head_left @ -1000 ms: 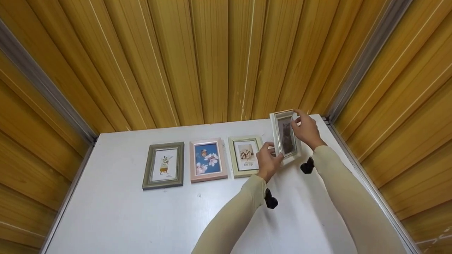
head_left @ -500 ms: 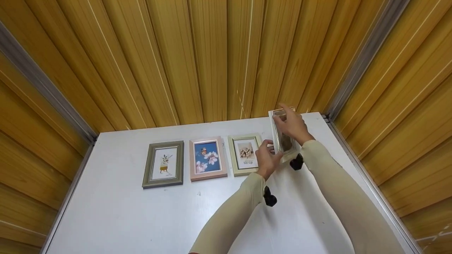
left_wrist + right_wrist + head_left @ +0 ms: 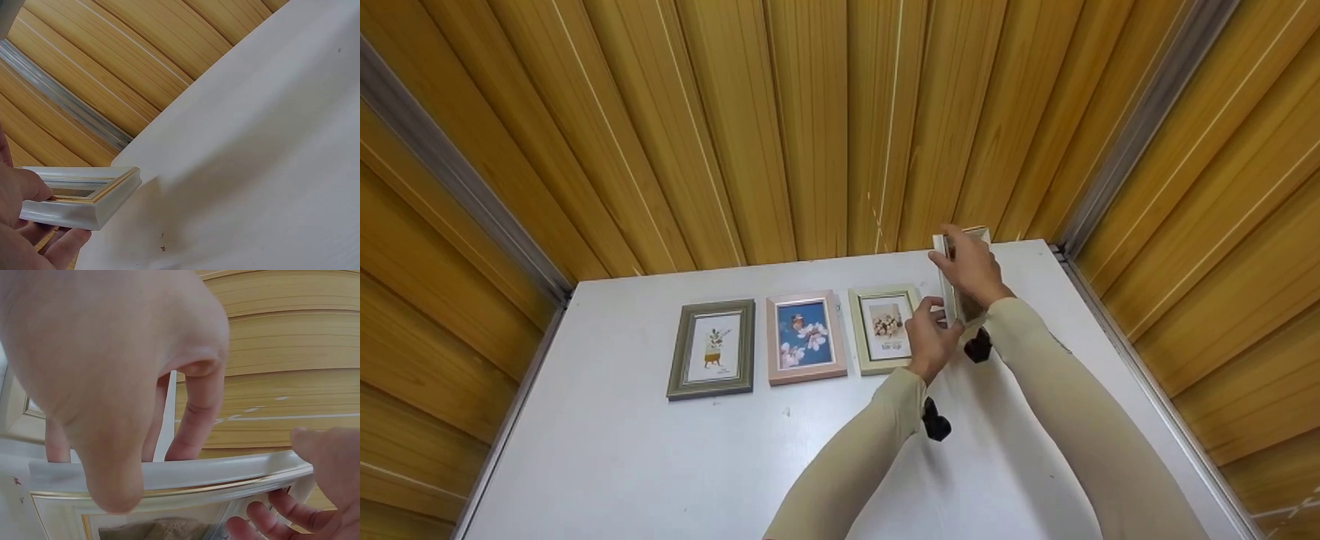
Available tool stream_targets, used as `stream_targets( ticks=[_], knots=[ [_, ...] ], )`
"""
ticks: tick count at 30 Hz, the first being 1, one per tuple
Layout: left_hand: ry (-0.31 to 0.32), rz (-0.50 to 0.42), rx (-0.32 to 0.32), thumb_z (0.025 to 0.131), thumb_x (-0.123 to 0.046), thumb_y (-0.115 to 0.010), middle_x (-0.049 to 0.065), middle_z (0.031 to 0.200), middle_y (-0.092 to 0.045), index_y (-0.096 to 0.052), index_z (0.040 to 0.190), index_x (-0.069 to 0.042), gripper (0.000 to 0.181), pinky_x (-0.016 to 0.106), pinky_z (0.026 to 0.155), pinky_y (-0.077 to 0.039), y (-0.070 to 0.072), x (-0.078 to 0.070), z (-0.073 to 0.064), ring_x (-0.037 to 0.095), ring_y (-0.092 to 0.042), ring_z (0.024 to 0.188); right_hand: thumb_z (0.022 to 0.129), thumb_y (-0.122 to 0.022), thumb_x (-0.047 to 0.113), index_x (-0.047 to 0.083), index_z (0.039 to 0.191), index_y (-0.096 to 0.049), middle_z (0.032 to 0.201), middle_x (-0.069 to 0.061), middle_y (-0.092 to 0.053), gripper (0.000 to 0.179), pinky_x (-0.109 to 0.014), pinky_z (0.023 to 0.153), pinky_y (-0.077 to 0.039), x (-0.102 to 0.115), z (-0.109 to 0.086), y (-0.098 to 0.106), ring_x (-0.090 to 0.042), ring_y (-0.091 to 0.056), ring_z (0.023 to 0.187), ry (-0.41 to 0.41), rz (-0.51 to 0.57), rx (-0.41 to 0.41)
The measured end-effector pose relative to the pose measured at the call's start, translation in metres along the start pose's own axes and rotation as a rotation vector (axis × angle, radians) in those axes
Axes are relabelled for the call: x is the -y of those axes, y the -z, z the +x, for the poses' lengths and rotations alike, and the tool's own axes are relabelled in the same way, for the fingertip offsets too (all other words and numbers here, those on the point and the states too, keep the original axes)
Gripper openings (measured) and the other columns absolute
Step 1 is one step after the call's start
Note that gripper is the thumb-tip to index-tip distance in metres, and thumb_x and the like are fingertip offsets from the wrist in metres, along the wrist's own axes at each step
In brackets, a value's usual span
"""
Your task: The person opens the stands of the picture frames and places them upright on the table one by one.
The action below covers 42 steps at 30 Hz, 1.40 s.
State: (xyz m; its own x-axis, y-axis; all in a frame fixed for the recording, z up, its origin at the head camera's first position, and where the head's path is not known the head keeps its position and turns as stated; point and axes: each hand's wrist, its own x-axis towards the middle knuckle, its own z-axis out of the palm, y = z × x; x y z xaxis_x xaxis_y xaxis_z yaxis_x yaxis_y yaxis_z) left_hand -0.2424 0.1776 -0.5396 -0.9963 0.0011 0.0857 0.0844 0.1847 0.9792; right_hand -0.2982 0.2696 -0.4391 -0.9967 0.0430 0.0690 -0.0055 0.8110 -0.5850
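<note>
My left hand (image 3: 930, 346) grips a white picture frame (image 3: 115, 198) with a gold inner line by its lower left side, thumb in front and fingers behind. The frame tilts away from the white board, and its shadow falls there in the left wrist view. My right hand (image 3: 973, 271) reaches across the frame's upper front, covering most of the picture. In the right wrist view, the right fingers (image 3: 261, 517) lie over the glass, and the thumb overlaps the far corner. Closer to that camera, the left hand's thumb presses on the frame's edge.
Left of the hands, a pale green frame (image 3: 885, 367), a pink frame (image 3: 808, 376) and a grey-green frame (image 3: 742, 346) line up on the white board (image 3: 660, 465). Yellow wood-patterned panels (image 3: 810, 135) and grey metal strips (image 3: 1140, 127) border it.
My right hand has moved from the white frame's upper right corner leftward across its front to its upper left side. My left hand keeps its hold with little movement.
</note>
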Motion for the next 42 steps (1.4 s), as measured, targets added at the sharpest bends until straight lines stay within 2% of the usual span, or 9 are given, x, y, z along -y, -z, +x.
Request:
stream_targets(
  ticks=[4, 11, 24, 32, 42],
  knots=[
    [-0.002, -0.003, 0.0, 0.082, 0.0, -0.079, 0.013, 0.098, -0.078, -0.065, 0.107, -0.007, 0.03, 0.026, 0.07, -0.057, 0.0012, -0.0019, 0.0, 0.014, -0.074, 0.087, 0.103, -0.064, 0.026, 0.012, 0.153, -0.043, 0.141, -0.022, -0.055, 0.057, -0.063, 0.104, -0.045, 0.0014, 0.0009, -0.0019, -0.04, -0.057, 0.124, 0.013, -0.008, -0.02],
    [-0.005, 0.018, 0.008, 0.083, -0.003, -0.079, 0.011, 0.099, -0.078, -0.065, 0.109, -0.01, 0.031, 0.029, 0.079, -0.056, 0.0034, -0.0032, 0.0026, 0.014, -0.075, 0.085, 0.102, -0.065, 0.022, 0.013, 0.15, -0.047, 0.138, -0.023, -0.055, 0.053, -0.064, 0.101, -0.046, 0.0017, 0.003, -0.0055, -0.043, -0.055, 0.124, 0.059, -0.026, -0.066],
    [-0.033, 0.013, -0.004, 0.082, -0.003, -0.079, 0.011, 0.094, -0.078, -0.067, 0.107, -0.009, 0.029, 0.025, 0.068, -0.057, 0.002, -0.0051, 0.0027, 0.01, -0.073, 0.079, 0.103, -0.062, 0.016, 0.011, 0.151, -0.046, 0.136, -0.024, -0.056, 0.052, -0.061, 0.102, -0.047, 0.002, 0.0024, -0.006, -0.041, -0.057, 0.121, 0.062, 0.008, -0.084],
    [-0.034, 0.033, -0.011, 0.082, -0.004, -0.079, 0.009, 0.094, -0.079, -0.068, 0.108, -0.009, 0.028, 0.024, 0.068, -0.057, 0.0011, -0.0056, 0.0017, 0.009, -0.073, 0.079, 0.104, -0.061, 0.017, 0.011, 0.154, -0.043, 0.139, -0.025, -0.054, 0.054, -0.062, 0.106, -0.043, 0.0, 0.0014, -0.0066, -0.043, -0.054, 0.124, 0.067, 0.006, -0.087],
    [-0.04, 0.051, -0.02, 0.081, -0.004, -0.081, 0.009, 0.094, -0.078, -0.069, 0.108, -0.009, 0.03, 0.025, 0.07, -0.057, -0.0002, -0.0069, -0.0002, 0.012, -0.074, 0.081, 0.102, -0.062, 0.014, 0.006, 0.15, -0.048, 0.129, -0.025, -0.059, 0.05, -0.061, 0.101, -0.045, -0.0046, 0.0013, -0.007, -0.042, -0.057, 0.118, 0.131, -0.008, -0.135]
  ],
)
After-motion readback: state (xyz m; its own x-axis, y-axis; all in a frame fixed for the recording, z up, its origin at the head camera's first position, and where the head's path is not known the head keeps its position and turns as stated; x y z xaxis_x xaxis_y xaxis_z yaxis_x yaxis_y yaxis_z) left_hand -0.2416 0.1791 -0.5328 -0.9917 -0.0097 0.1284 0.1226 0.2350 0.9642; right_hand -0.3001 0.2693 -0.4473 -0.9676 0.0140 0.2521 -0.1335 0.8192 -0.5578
